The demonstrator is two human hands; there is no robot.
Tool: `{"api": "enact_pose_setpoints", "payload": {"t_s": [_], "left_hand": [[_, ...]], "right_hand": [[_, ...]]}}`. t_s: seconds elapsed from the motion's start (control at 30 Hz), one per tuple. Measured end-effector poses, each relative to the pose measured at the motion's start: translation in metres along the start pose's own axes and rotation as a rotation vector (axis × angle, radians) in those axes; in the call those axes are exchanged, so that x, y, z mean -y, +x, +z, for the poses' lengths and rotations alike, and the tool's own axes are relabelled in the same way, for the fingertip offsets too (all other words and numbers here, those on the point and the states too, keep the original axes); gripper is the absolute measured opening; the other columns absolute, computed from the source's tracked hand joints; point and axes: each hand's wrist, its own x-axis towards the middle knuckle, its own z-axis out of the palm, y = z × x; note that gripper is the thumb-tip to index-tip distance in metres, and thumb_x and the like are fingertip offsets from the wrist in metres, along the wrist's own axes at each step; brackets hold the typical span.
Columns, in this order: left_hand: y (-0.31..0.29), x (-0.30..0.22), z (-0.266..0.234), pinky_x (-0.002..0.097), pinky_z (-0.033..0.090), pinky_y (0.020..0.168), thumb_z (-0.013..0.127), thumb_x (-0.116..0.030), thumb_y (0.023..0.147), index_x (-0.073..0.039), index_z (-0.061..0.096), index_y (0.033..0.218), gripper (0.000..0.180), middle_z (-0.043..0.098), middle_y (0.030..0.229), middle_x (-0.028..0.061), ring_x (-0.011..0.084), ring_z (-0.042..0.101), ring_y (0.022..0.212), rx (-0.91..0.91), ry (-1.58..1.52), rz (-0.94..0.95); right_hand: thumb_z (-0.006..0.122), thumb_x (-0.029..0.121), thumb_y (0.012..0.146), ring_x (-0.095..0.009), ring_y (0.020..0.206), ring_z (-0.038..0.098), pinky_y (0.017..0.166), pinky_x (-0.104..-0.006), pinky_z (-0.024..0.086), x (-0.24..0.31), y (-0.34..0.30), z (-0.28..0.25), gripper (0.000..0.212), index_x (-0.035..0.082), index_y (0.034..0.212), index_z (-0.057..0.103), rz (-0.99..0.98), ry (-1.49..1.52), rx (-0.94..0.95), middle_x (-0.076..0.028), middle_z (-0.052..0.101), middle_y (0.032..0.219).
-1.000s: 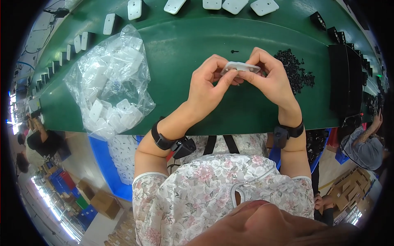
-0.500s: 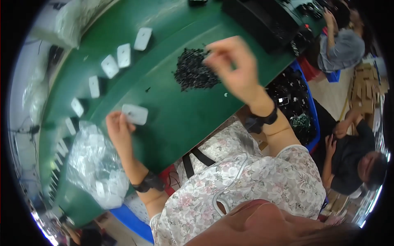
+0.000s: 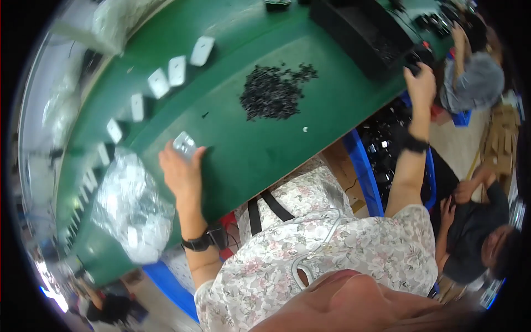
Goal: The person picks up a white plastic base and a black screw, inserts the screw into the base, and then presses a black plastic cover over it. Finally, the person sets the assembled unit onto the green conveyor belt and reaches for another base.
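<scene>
My left hand is closed on a small whitish plastic housing, thumb on one side and fingers on the other, low over the green table. Stretched out to the far right, my right hand has its fingers round the near side of a dark object at the table edge; its exact kind is hard to make out. Between my hands lies a heap of small black parts, with one loose black piece left of it.
White housings stand in a curved row along the left of the green table. A clear plastic bag lies at the left. A black bin stands behind, a blue crate to the right. Other people sit at the right.
My right hand has left the black heap and swung far right to the dark object. The housing in my left hand has turned and now shows a different, shinier face.
</scene>
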Motion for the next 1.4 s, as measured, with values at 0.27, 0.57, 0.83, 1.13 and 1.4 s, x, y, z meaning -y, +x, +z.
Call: {"api": "enact_pose_setpoints", "payload": {"t_s": [0.27, 0.57, 0.83, 1.13, 1.4], "left_hand": [[-0.012, 0.013, 0.009, 0.0422, 0.042, 0.083, 0.070, -0.009, 0.075, -0.002, 0.049, 0.121, 0.051, 0.056, 0.107, 0.0179, 0.0365, 0.051, 0.097, -0.068, -0.176, 0.131], [-0.003, -0.007, 0.005, 0.0400, 0.038, 0.087, 0.072, -0.022, 0.076, -0.006, 0.051, 0.121, 0.053, 0.056, 0.112, 0.0092, 0.0288, 0.050, 0.106, -0.143, -0.206, 0.138], [-0.010, 0.006, 0.010, 0.0390, 0.038, 0.089, 0.070, -0.011, 0.073, -0.010, 0.052, 0.121, 0.052, 0.058, 0.110, 0.0051, 0.0240, 0.051, 0.106, -0.169, -0.361, 0.227], [0.001, -0.010, 0.011, 0.0412, 0.037, 0.092, 0.069, -0.002, 0.072, -0.007, 0.048, 0.126, 0.058, 0.058, 0.111, 0.0078, 0.0259, 0.052, 0.109, -0.193, -0.442, 0.189], [-0.008, 0.004, -0.001, 0.0369, 0.041, 0.101, 0.047, 0.015, 0.073, -0.005, 0.050, 0.127, 0.057, 0.055, 0.128, 0.0122, 0.0300, 0.048, 0.122, -0.175, -0.834, 0.187]], "right_hand": [[0.073, 0.002, 0.069, -0.024, 0.103, 0.055, 0.089, -0.0337, 0.044, 0.163, -0.139, -0.073, 0.042, 0.002, 0.109, 0.059, -0.881, 0.939, 0.483, -0.011, 0.057, 0.105], [0.071, 0.003, 0.068, -0.030, 0.098, 0.057, 0.082, -0.0378, 0.049, 0.214, -0.182, -0.053, 0.042, 0.002, 0.108, 0.058, -1.313, 0.764, 0.881, -0.012, 0.060, 0.104], [0.067, -0.004, 0.075, -0.030, 0.106, 0.059, 0.092, -0.0356, 0.046, 0.283, -0.171, -0.042, 0.041, 0.002, 0.114, 0.061, -1.280, 0.932, 0.646, -0.014, 0.062, 0.115], [0.064, -0.004, 0.080, -0.024, 0.107, 0.059, 0.093, -0.0310, 0.045, 0.305, -0.154, -0.034, 0.037, 0.002, 0.116, 0.061, -1.142, 0.973, 0.623, -0.012, 0.062, 0.116], [0.064, -0.002, 0.079, -0.029, 0.107, 0.058, 0.092, -0.0344, 0.046, 0.307, -0.181, -0.028, 0.037, 0.003, 0.115, 0.059, -1.318, 0.894, 0.662, -0.013, 0.061, 0.116]]}}
